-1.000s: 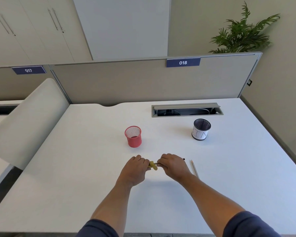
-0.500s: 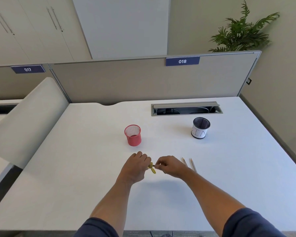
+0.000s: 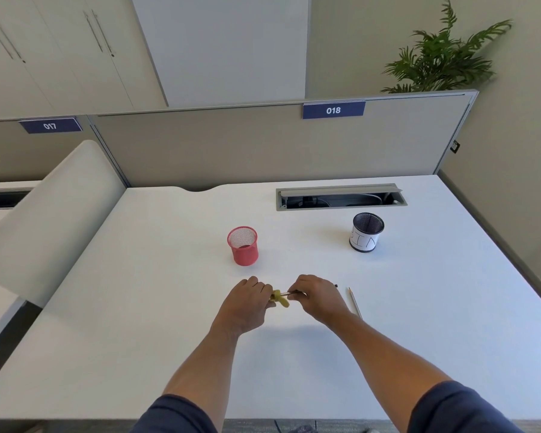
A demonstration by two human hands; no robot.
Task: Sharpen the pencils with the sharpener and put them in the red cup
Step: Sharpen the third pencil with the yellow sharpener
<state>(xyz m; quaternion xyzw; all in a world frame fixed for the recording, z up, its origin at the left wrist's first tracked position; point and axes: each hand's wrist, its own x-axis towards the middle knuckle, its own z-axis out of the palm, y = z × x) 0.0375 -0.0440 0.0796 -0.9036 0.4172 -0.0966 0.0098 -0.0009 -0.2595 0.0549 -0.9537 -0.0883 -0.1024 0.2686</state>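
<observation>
White desk (image 3: 138, 307). Just in front of the red mesh cup (image 3: 243, 245), left hand (image 3: 247, 303) grips yellow sharpener (image 3: 279, 299); right hand (image 3: 317, 296) pinches the inserted pencil (image 3: 294, 294). Spare pencil (image 3: 355, 303) lies right. Risk: angled twisting snaps the lead.

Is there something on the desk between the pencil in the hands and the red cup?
Nothing visible. The pencil, held in the right hand, sits in the yellow sharpener gripped by the left hand; only bare desk lies before the red cup.
</observation>
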